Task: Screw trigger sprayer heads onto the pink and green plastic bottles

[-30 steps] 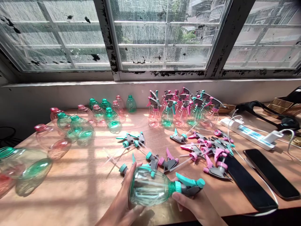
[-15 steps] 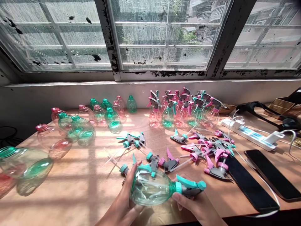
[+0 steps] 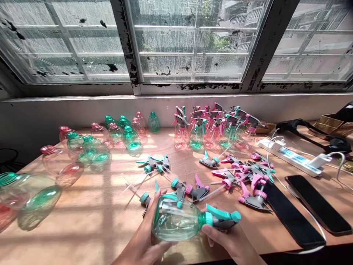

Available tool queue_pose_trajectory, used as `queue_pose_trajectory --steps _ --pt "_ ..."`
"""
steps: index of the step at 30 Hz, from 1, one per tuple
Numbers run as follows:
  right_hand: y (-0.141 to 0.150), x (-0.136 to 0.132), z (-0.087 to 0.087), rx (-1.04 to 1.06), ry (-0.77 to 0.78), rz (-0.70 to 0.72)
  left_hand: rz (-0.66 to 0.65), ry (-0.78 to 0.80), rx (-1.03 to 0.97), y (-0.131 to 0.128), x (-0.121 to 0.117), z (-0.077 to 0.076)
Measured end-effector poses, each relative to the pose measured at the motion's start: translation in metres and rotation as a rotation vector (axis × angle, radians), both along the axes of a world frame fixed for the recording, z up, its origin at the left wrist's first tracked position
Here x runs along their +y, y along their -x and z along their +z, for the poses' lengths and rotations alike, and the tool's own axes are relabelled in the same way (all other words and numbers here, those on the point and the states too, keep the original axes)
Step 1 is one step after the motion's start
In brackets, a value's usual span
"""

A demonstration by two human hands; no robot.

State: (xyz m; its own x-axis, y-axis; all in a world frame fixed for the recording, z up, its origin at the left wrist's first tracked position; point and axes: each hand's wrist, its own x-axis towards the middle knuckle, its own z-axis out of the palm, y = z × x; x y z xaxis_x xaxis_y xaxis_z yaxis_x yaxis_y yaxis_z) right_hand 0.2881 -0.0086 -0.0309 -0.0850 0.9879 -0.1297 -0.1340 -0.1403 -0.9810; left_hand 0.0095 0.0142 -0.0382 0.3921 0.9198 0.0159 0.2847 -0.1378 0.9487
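A clear green spray bottle (image 3: pixel 176 221) lies on its side in the air near the table's front edge, its nozzle pointing right. My left hand (image 3: pixel 149 232) is wrapped round the bottle's base end. At the neck, my right hand (image 3: pixel 223 237) grips the grey and teal spray head (image 3: pixel 222 217), which sits on the bottle's mouth; some of its fingers are hidden beneath. Just beyond the bottle lie loose trigger heads, among them a pink and grey one (image 3: pixel 198 189) and a teal and grey one (image 3: pixel 145 198).
Open pink and green bottles (image 3: pixel 132 138) stand at the left. Bottles with spray heads (image 3: pixel 212 136) stand grouped at the back. A pile of trigger heads (image 3: pixel 248 173), two phones (image 3: pixel 317 202), a power strip (image 3: pixel 292 158) and cables occupy the right. The window (image 3: pixel 193 44) rises behind.
Both hands keep their hold on the spray bottle, with hardly any movement. The whole view has shifted very slightly.
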Motion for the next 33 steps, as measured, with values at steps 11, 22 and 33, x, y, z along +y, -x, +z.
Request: queue_pose_trajectory --steps 11,22,33 --pt "-0.0017 0.0026 -0.0004 0.032 -0.082 0.075 -0.007 0.056 -0.051 0.0023 0.0 0.0012" --pt "0.0005 0.0003 0.0015 0.049 -0.016 0.04 0.004 0.019 0.021 0.0031 -0.0012 -0.0027" --pt "0.0007 -0.0008 -0.0002 0.016 0.001 0.01 -0.05 -0.005 0.013 0.0047 0.0016 -0.0007"
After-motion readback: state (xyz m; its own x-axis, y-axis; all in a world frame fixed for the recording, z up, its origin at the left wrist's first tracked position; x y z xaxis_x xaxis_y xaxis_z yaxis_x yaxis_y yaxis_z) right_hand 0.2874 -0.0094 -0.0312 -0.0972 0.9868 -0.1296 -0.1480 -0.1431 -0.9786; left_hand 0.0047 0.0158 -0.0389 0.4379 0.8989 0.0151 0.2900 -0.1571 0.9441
